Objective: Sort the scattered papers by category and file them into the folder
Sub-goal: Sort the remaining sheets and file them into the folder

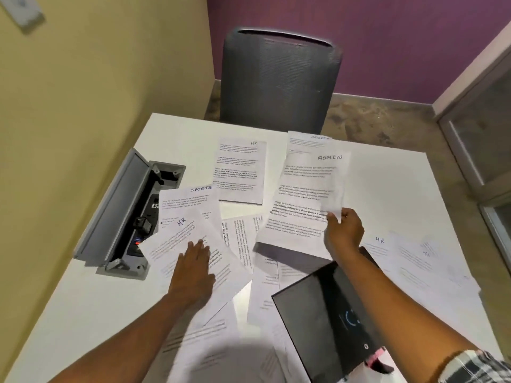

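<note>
The ADMIN sheet [312, 194] is hanging lifted above the surface [83, 305], the right hand [344, 230] pinching its lower corner in its grip, probably to move it to its category. The left hand [193, 269], fingers spread flat, is pressing an HR sheet [179, 239], likely steadying it. The black folder [329, 313] is lying closed under the right forearm, its contents hidden. An open cable box [132, 214] is showing sockets.

A grey mesh-backed chair [279, 81] is pushed up to the far edge of the white surface [387, 186]. An open grey cable box [130, 217] is set into the surface at the left. A purple wall [359, 37] is seen behind, a yellow wall [96, 64] to the left.
</note>
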Tool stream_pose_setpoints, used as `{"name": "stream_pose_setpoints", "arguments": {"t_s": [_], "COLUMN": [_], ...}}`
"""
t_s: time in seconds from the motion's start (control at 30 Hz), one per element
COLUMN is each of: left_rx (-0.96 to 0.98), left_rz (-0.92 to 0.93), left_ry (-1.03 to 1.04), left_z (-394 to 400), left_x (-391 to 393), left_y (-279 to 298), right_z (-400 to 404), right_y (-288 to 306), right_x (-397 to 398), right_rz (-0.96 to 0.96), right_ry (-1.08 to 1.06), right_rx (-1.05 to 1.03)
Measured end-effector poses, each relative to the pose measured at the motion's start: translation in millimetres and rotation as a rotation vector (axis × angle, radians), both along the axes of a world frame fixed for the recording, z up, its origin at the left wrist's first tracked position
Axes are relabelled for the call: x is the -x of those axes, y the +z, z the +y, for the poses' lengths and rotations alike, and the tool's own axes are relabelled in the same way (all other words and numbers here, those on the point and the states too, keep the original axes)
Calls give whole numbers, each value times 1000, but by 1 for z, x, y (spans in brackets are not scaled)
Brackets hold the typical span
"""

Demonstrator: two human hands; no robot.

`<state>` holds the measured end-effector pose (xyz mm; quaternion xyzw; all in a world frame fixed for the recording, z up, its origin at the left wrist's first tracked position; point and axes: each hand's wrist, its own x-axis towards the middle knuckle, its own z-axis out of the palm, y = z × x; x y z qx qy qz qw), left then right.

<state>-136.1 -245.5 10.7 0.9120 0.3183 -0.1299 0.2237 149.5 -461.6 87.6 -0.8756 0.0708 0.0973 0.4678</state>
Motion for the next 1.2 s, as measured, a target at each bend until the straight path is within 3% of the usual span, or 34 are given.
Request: {"name": "stream_pose_setpoints", "arguments": {"t_s": [0.1,0.2,0.33,0.53,0.8,0.93,1.0,1.2], "left_rx": [394,755,965,877,652,567,554,527], "left_rz": [-288,-396,-417,-303,-357,-316,-279,-270], "left_ry": [312,554,723,750,828,899,958,987], "left_z": [-32,-66,-90,-81,-30,10,38,35], "left_x": [-21,-42,-61,-55,-19,18,48,58], "left_y": [25,52,60,42,15,-12,-68,-23], "right_z": [-37,-63,-74,-65,-15,16,33,84], "right_y": [-6,-12,-17,-29,-30,-40,-51,-73], "right_x": [19,42,68,80,67,47,35,7], "right_rz": [109,208,315,430,548,410,328,60], "right_ry": [59,128,234,369,496,603,659,830], "right_rx": [-17,-75,-113,-186,-89,108,203,461]}}
